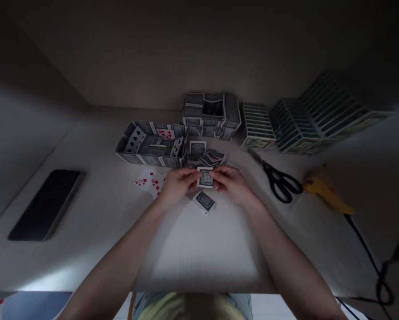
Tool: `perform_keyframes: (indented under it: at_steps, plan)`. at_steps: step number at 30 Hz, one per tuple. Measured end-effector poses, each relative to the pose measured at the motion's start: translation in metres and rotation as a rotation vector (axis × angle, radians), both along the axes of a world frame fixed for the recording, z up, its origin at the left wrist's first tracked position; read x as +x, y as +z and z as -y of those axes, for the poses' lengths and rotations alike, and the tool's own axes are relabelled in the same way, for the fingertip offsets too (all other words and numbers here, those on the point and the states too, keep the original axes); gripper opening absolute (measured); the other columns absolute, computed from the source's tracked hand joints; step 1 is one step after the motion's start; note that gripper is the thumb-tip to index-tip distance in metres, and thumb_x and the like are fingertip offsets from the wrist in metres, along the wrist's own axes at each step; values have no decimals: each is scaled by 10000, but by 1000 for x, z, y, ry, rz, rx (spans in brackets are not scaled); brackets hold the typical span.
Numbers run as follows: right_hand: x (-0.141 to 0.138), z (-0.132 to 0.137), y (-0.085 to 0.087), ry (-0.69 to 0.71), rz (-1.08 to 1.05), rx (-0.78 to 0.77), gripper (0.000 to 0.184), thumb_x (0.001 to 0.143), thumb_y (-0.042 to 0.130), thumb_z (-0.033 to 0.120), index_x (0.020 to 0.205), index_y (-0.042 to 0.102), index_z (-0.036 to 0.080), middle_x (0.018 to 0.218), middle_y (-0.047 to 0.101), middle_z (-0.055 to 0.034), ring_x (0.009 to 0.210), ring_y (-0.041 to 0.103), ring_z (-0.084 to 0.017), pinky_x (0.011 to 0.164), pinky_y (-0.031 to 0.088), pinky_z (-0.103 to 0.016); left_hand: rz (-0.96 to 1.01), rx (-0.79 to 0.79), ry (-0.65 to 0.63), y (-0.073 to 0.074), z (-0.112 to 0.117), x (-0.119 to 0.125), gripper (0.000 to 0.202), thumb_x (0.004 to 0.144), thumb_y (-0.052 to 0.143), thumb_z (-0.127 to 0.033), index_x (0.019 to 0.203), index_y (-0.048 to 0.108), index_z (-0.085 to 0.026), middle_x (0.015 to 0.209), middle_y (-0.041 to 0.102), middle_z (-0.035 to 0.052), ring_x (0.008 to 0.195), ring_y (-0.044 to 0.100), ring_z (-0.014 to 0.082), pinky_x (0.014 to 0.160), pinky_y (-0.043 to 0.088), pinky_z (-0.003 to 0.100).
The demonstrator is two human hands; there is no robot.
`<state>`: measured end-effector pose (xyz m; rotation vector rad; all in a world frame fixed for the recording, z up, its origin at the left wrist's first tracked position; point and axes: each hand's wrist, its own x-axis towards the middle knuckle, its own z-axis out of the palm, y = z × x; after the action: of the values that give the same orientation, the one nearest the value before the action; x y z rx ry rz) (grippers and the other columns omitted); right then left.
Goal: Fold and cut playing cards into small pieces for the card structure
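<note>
On the table (192, 253), a phone (46, 206) lies at the left. A loose card (205, 201) lies pattern side up, just nearer than the hands. At the right, a yellow glue gun (329, 191) lies near the scissors (282, 182). The left hand (175, 183) and right hand (234, 181) are close together, thumbs and fingers pinching opposite sides of a patterned card (205, 178) above the table. Red diamond cards (145, 179) lie beside the left hand. Beyond sit an open card box (146, 154) and a small card pile (197, 149); farther back, a card model (194, 111) and slatted pieces (257, 122).
</note>
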<state>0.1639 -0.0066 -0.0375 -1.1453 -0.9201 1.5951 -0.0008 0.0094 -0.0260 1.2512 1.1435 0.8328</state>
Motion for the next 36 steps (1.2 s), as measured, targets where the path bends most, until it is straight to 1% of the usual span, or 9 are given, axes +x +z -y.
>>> perform_keyframes:
  at_steps: [4, 7, 10, 13, 18, 23, 28, 32, 36]
  plan:
    - [0, 0, -2, -6, -18, 7, 234, 598, 724, 324, 687, 584, 159, 445, 568, 49, 365, 481, -73, 366, 357, -187, -52, 60, -22, -5, -1, -1, 274, 718, 589, -378, 777, 698, -134, 494, 507, -25, 447, 405, 70, 440, 317, 200]
    - [-1, 0, -2, -4, -8, -1, 235, 591, 727, 321, 683, 587, 156, 447, 579, 43, 368, 498, -81, 373, 382, -194, -126, 142, -50, -9, -1, -3, 299, 737, 566, -395, 829, 703, -146, 528, 551, -16, 481, 439, 84, 467, 330, 206]
    - [-2, 0, -1, 4, 1, -6, 239, 582, 732, 320, 673, 590, 151, 445, 582, 38, 377, 510, -86, 377, 398, -194, -157, 203, -63, -10, 0, -4, 292, 759, 547, -376, 880, 701, -159, 668, 646, 7, 601, 523, 113, 566, 390, 222]
    - [-3, 1, 0, 8, 16, -2, 246, 577, 733, 332, 655, 585, 151, 444, 579, 38, 369, 506, -86, 377, 406, -200, -150, 204, -76, -7, -1, -4, 275, 762, 549, -352, 890, 702, -163, 784, 683, 23, 700, 561, 134, 652, 413, 239]
    - [-2, 1, 2, 21, 36, -17, 265, 556, 744, 343, 635, 579, 151, 433, 573, 39, 360, 497, -85, 361, 399, -199, -54, 60, -120, -1, -3, -6, 236, 731, 580, -294, 824, 714, -124, 727, 680, 31, 650, 557, 127, 642, 414, 238]
    - [-2, 1, 4, 56, 37, -32, 283, 536, 753, 355, 626, 578, 151, 427, 569, 42, 356, 500, -85, 350, 400, -194, 4, -29, -127, -3, -5, -7, 199, 701, 607, -261, 780, 715, -113, 660, 654, 21, 597, 524, 111, 621, 398, 233]
    - [-3, 1, 6, 77, 92, -51, 293, 528, 755, 358, 618, 563, 156, 435, 576, 43, 351, 506, -83, 355, 411, -193, -58, 19, -136, -1, -4, -6, 196, 727, 576, -271, 754, 702, -123, 629, 620, 1, 594, 504, 104, 601, 373, 223]
    - [-4, 2, 7, 74, 120, -29, 308, 540, 743, 387, 628, 559, 156, 434, 574, 48, 343, 496, -78, 356, 413, -191, -146, 86, -164, 0, -2, -6, 248, 762, 528, -310, 728, 677, -113, 635, 607, 0, 615, 507, 115, 600, 366, 222]
    - [-6, 3, 7, 35, 139, -12, 318, 546, 738, 408, 633, 560, 159, 432, 572, 45, 340, 493, -84, 354, 416, -200, -249, 185, -194, -5, -2, -8, 305, 802, 468, -349, 802, 672, -124, 713, 636, 12, 678, 537, 138, 644, 386, 234]
